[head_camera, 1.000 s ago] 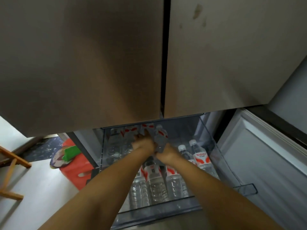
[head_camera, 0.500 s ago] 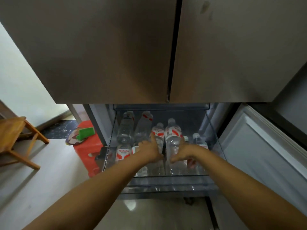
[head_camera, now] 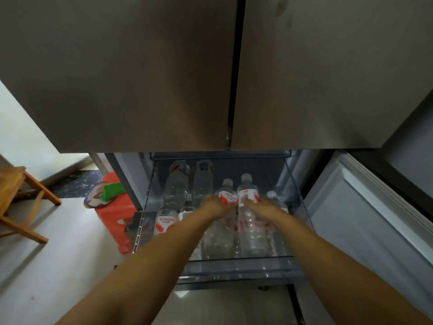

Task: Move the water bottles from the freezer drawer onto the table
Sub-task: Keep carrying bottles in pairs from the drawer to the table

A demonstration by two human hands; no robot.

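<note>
**Both hands reaching onto two upright bottles mid-drawer**

You are standing over the big fridge doors, closed above, and below them the freezer drawer is sitting pulled out toward you with its clear front wall nearest your feet. To its right the open freezer door is hanging wide; off left a red stool and a wooden chair are sitting on the floor.

Inside the drawer, the water bottles are packed in rows, some lying toward the back, others standing with caps up. No tabletop is showing, so every bottle is looking undelivered.

Now the key pair: your left hand is closing around the left red-label bottle, your right hand around the right red-label bottle. Both stand side by side, touching, long axes vertical, caps pointing up just beyond your knuckles. Motion blur is smearing the fingers, so I cannot tell how firmly either hand is wrapped. Each hand is equally near its own bottle; the lift looks like a straight pull upward and back toward you.
</note>
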